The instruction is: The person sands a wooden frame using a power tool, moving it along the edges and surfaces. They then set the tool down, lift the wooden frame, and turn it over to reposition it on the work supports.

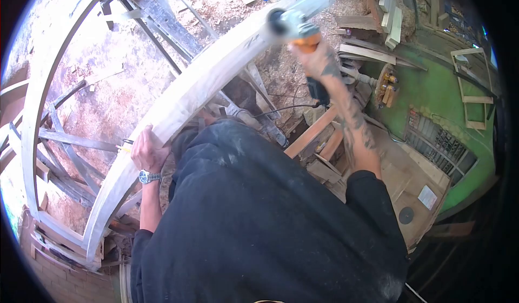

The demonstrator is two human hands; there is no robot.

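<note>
A long, curved pale wooden beam point(200, 81) runs diagonally from the lower left to the upper middle. My left hand point(148, 150) is closed over its edge near the lower end, with a wristwatch point(149, 176) on that wrist. A thin yellow-and-black piece point(126, 144), pen-like, pokes out beside those fingers. Up at the beam's far end, my right hand point(320, 62) grips an angle grinder point(307, 37) by its orange and dark body. The grinder's dark round disc point(277, 22) is right at the beam's side, blurred by motion. A black cord point(286, 107) trails back from the tool.
Another curved wooden piece point(40, 108) stands at the left. Trestle legs point(162, 27) support the work over a floor strewn with shavings point(116, 49). To the right are offcuts point(367, 52), a board point(403, 168) carrying a grey disc point(406, 215), and green flooring point(432, 81).
</note>
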